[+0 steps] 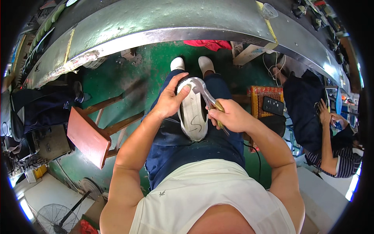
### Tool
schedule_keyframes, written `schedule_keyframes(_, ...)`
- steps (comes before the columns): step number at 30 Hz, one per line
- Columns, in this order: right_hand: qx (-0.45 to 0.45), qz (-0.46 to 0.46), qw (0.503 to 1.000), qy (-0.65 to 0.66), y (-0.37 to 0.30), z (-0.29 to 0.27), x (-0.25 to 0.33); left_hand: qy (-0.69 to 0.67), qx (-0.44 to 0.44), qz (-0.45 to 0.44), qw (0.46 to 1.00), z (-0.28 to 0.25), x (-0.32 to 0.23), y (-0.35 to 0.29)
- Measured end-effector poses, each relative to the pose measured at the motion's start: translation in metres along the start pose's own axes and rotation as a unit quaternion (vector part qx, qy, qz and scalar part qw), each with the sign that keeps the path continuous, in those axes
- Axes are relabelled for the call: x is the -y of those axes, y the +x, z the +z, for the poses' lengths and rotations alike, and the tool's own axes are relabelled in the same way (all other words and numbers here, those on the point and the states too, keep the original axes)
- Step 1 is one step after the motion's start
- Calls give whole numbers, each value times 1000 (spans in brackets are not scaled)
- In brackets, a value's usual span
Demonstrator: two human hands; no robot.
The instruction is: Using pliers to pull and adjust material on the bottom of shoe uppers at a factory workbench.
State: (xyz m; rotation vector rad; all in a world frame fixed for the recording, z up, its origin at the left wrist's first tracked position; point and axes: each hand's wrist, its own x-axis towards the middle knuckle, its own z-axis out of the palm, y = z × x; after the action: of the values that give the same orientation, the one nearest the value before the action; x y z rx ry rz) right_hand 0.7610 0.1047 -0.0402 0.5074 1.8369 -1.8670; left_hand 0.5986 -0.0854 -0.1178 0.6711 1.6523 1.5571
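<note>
Across my lap lies a shoe on its last, bottom up, toe end pointing away from me. Its pale bottom bears a dark hand-drawn curve near the heel end, and dark upper edging shows round the toe. My left hand grips it by the left side of the toe, thumb pressed on the bottom and fingers round the edge. In my right hand is a pair of lasting pincers, its curved silver head over the toe's right edge and its yellowish handles in my fist. Whether the jaws bite the edge I cannot tell.
A long metal-topped workbench runs across the far side. To my left stands a reddish stool. At right a phone rests on a woven seat, with a co-worker beyond. A fan stands at lower left.
</note>
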Motion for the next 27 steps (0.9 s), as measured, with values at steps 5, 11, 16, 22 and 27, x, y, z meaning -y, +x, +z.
schedule_keyframes(5,-113,-142,945,-273,12,4,-20,-80,-5,33,996,-6,7,-1)
schedule_keyframes(11,-136,-96,898,-407,-9,12,-6,-157,64,12,985,-20,-2,-5)
schedule_keyframes(16,-135,-81,874,-459,-10,13,-7,-172,-42,-33,984,-1,9,5)
schedule_keyframes(22,31,-24,971,-236,-32,-9,14,-147,-53,-7,988,-4,12,4)
schedule_keyframes(27,-153,-135,956,-212,5,1,-6,-46,-17,-22,999,1,0,4)
